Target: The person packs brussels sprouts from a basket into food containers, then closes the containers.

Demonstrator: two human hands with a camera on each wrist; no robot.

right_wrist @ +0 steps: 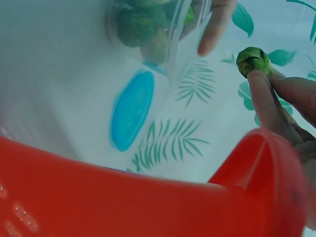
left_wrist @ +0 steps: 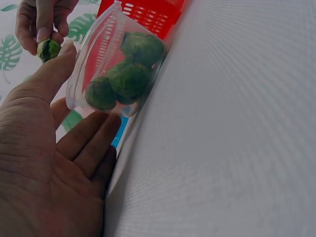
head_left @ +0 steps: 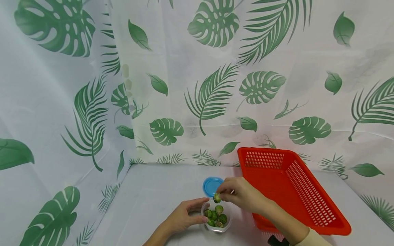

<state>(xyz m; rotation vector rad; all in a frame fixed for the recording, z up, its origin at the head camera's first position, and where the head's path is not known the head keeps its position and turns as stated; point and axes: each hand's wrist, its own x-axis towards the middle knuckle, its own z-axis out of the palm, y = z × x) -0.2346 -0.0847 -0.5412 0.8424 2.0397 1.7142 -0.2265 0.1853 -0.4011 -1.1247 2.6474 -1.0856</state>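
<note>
My right hand (head_left: 243,194) pinches a Brussels sprout (head_left: 217,197) between thumb and fingertips, above the rim of a clear plastic container (head_left: 218,229). In the right wrist view the pinched sprout (right_wrist: 254,61) shows a cut or browned spot. Several more Brussels sprouts (left_wrist: 129,78) lie inside the container, which stands on the table. My left hand (head_left: 182,217) holds the container from its left side, thumb near the front rim and fingers round the back. A blue lid (head_left: 211,186) lies on the table just behind the container, partly covered by my right hand in the head view.
A large red perforated basket (head_left: 323,191) stands to the right, beneath and beside my right forearm. The white table (head_left: 147,194) meets a leaf-printed sheet (head_left: 172,102) at the back and left. A small black object (head_left: 277,240) shows at my right wrist.
</note>
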